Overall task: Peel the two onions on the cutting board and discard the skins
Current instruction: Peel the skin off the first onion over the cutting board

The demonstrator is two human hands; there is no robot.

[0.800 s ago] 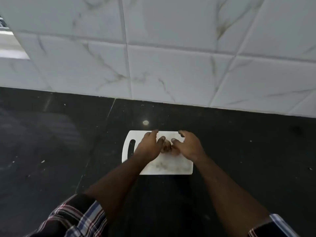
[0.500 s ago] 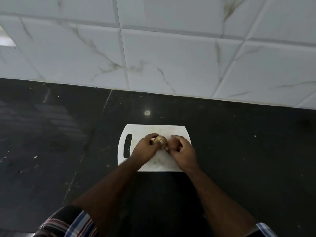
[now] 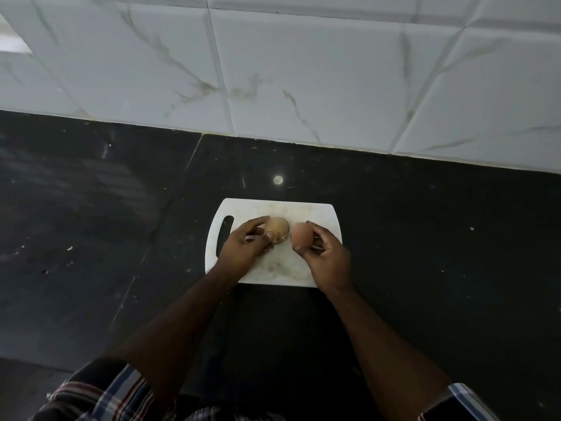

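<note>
A white cutting board (image 3: 321, 214) with a handle slot at its left lies on the black counter. Two onions sit side by side over its middle. My left hand (image 3: 243, 246) grips the tan-brown onion (image 3: 277, 228), fingers curled round its left side and thumb at its front. My right hand (image 3: 328, 256) holds the pinkish-brown onion (image 3: 301, 235), with thumb and fingers round its right and lower sides. Both onions are in their skins. The two onions are close but apart.
The black stone counter (image 3: 440, 253) stretches wide to both sides of the board, with small specks on it. A white marbled tile wall (image 3: 303, 71) rises behind. A bright light spot (image 3: 277, 179) reflects just beyond the board.
Earlier both hands were close together over one spot on the board. Now they have drawn apart, each holding its own onion, and both onions show clearly.
</note>
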